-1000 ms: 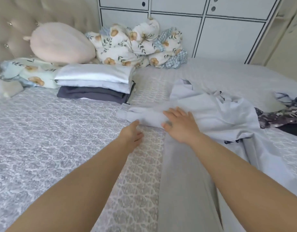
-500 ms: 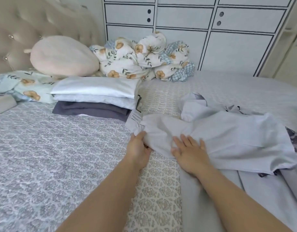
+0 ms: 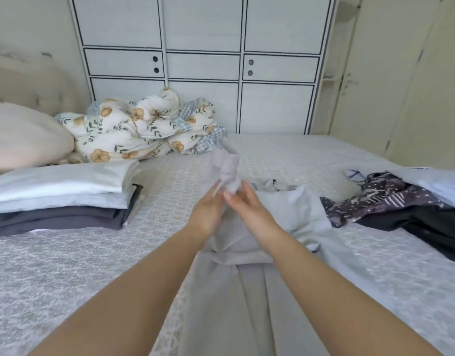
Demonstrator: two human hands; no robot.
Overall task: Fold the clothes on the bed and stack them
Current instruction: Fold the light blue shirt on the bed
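Both hands, left (image 3: 208, 214) and right (image 3: 249, 209), are pinching the grey garment (image 3: 227, 173) and lifting its bunched end, probably to shake it flat for folding.

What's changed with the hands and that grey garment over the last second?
Both hands have come together and lifted: the left hand and right hand now hold the end of the light grey garment bunched up above the bed, where a second ago they pressed it flat. The folded stack and the dark patterned clothes lie unchanged.
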